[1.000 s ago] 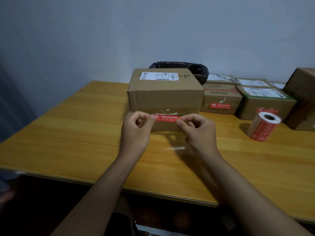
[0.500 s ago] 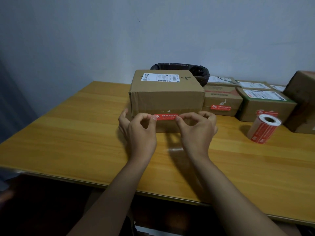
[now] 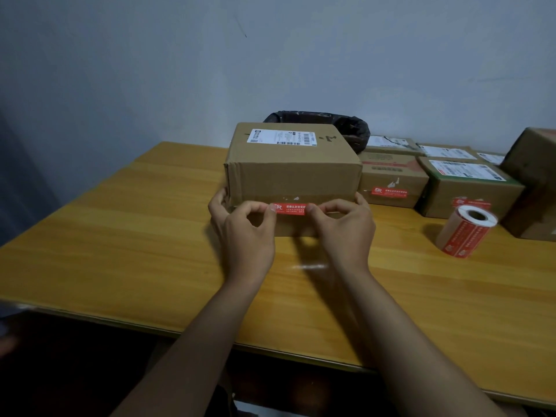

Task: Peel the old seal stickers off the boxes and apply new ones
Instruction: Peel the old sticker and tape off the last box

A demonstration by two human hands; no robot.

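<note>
Left hand (image 3: 243,233) | right hand (image 3: 343,230) | pinch red sticker (image 3: 290,208) ends | box (image 3: 293,176) front

So the big box (image 3: 293,173) sat on the table (image 3: 120,236), roughly in the middle near the far edge, with a bin (image 3: 352,127) right behind it. Both hands were at its near face, left hand (image 3: 243,233) and right hand (image 3: 346,233), with the sticker (image 3: 290,208) between them. Smaller boxes (image 3: 394,182) lined up to its right, and the sticker roll (image 3: 464,231) lay in front of those.
</note>
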